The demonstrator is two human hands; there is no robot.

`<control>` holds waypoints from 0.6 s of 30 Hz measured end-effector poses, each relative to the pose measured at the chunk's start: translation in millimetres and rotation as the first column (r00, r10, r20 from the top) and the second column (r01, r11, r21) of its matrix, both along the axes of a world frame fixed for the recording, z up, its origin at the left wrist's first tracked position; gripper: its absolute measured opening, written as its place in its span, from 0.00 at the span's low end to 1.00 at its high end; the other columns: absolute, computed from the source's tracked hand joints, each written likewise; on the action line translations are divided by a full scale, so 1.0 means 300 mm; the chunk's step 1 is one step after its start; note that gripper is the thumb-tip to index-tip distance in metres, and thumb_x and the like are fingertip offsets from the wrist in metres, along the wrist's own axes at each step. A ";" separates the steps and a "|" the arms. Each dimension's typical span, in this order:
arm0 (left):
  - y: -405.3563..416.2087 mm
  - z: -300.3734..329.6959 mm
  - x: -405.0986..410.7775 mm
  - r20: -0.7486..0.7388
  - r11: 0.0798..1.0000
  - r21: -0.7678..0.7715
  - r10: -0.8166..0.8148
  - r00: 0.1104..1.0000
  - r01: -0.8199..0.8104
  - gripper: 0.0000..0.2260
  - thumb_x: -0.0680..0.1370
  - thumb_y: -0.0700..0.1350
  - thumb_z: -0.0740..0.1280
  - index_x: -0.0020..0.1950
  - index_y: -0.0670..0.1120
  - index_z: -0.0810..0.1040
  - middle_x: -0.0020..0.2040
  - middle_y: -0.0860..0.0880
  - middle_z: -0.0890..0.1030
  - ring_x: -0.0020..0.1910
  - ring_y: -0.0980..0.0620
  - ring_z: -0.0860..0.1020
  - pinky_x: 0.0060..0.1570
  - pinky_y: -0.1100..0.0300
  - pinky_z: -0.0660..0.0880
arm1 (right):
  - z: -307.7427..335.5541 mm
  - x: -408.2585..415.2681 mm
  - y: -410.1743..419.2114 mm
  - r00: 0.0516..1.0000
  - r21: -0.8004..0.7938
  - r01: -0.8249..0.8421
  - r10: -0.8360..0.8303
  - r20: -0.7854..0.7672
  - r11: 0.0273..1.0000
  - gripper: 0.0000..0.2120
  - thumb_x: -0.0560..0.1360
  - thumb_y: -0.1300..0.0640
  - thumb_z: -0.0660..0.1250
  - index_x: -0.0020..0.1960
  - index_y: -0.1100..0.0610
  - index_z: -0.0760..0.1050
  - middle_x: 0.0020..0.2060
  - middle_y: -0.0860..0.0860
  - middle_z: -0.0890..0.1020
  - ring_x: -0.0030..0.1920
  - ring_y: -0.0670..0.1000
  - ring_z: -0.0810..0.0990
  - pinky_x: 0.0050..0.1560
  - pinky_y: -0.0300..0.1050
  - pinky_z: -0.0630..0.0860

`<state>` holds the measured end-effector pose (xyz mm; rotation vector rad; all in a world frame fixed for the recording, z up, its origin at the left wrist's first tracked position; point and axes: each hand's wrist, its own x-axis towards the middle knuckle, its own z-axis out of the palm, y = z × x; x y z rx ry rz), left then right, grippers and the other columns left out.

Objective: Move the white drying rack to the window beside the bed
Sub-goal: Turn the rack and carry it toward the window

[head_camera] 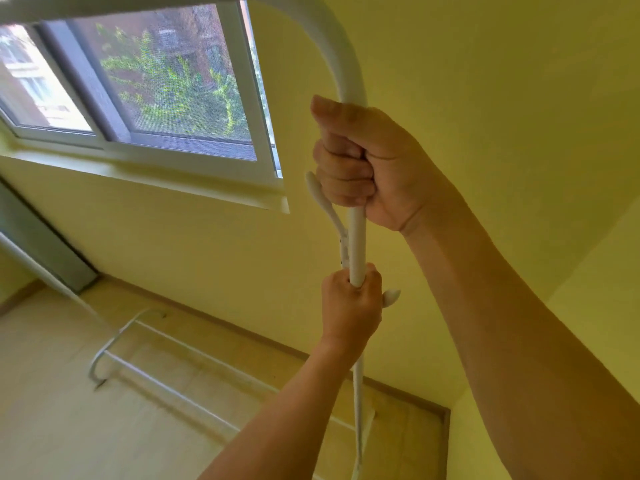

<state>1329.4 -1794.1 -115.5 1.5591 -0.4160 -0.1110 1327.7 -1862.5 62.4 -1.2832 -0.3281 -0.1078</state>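
Note:
The white drying rack [356,237] stands right in front of me, its upright tube curving over at the top into a horizontal bar. My right hand [363,168] grips the tube high up, just under the bend. My left hand [349,306] grips the same tube lower down, beside small white hooks. The rack's base bars [166,368] are on the light wood floor below. The window [156,84] sits in the yellow wall to the upper left, close behind the rack. No bed is in view.
A white window sill [173,181] juts out below the window. The yellow walls meet in a corner [450,407] to the right. A grey panel [41,237] leans at the far left. Wood skirting [242,327] runs along the wall's foot.

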 end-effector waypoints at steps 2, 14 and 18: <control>0.015 -0.002 0.007 0.003 1.000 -0.004 0.015 1.000 -0.015 0.17 0.73 0.51 0.63 0.27 0.44 0.69 0.20 0.54 0.69 0.19 0.51 0.70 0.18 0.57 0.71 | -0.001 0.003 0.028 1.000 0.003 0.009 -0.009 0.003 1.000 0.23 0.76 0.52 0.63 0.29 0.52 0.54 0.19 0.46 0.58 0.19 0.47 0.52 0.20 0.37 0.52; 0.114 0.009 0.067 0.025 0.992 0.118 0.051 0.998 -0.053 0.18 0.77 0.46 0.61 0.28 0.43 0.70 0.17 0.53 0.73 0.17 0.54 0.73 0.17 0.55 0.73 | -0.007 0.035 0.139 0.996 0.000 0.087 -0.087 0.032 0.996 0.23 0.75 0.53 0.65 0.26 0.52 0.57 0.18 0.46 0.59 0.19 0.47 0.52 0.21 0.37 0.52; 0.146 0.011 0.092 0.001 0.991 0.126 0.036 0.999 -0.036 0.18 0.78 0.44 0.61 0.29 0.43 0.69 0.17 0.53 0.73 0.16 0.54 0.73 0.19 0.44 0.75 | -0.008 0.069 0.175 0.997 0.005 0.064 -0.064 0.046 0.998 0.24 0.76 0.54 0.64 0.26 0.51 0.57 0.18 0.45 0.59 0.19 0.47 0.53 0.21 0.37 0.52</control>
